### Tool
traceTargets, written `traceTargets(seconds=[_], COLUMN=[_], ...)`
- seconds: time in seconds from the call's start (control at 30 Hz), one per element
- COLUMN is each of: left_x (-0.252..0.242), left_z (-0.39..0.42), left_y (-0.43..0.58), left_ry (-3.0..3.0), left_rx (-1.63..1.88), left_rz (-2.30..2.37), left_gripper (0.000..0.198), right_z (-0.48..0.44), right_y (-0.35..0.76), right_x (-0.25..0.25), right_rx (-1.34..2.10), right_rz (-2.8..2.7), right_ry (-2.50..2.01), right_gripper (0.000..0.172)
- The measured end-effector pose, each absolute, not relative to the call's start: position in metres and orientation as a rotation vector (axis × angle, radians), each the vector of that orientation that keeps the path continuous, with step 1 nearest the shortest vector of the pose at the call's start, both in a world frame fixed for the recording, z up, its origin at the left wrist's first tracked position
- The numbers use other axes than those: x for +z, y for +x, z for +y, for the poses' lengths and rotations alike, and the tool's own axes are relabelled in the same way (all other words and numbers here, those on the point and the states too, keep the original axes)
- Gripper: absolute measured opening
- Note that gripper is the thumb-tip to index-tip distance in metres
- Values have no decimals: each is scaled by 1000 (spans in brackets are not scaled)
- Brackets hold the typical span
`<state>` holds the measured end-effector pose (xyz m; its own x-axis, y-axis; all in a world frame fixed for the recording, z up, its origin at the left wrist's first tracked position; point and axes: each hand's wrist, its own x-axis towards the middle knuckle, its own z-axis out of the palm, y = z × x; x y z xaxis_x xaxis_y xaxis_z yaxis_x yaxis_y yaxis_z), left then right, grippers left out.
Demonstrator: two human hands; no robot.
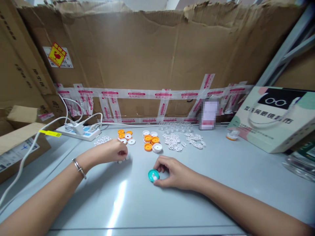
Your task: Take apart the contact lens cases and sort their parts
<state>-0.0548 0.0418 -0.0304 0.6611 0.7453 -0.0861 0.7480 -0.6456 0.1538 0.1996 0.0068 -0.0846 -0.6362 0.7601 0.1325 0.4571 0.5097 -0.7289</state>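
Note:
A round teal cup (152, 176) with small white pieces inside rests on the grey table, gripped at its right side by the thumb and fingers of my right hand (172, 172). My left hand (113, 150) is closed over the table, left of the cup, above a few small white pieces (120, 162); whatever its fingertips hold is hidden. Just beyond it lie orange and white discs (131, 142). Another group of orange and white round parts (148, 147) sits behind the teal cup.
White plastic pieces (173, 142) and clear cups (177, 127) lie farther back. A phone (208, 114) leans against the cardboard (147, 49). A power strip (83, 131) with cables is left; a printed bag (268, 121) and clear plastic container (301, 164) are right.

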Motion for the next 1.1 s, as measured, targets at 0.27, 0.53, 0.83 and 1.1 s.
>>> traceTargets(seconds=[0.27,0.53,0.83,1.1], left_x=[-28,-51,-64,-68], left_z=[34,6,6,9], left_y=[-47,-5,5,3], left_ry=[2826,2840,3067,3245], left_rx=[44,414,379,381], left_rz=[1223,712,612,460], left_gripper=[29,11,15,18], right_z=[6,8,10,11], right_y=[199,199,198,200], right_x=[-83,-85,-83,-84], right_rx=[944,945,921,956], right_rz=[-2312,-2333,-2385,-2375], right_ry=[-1002,-971,-963,-965], right_gripper=[19,19,19,19])
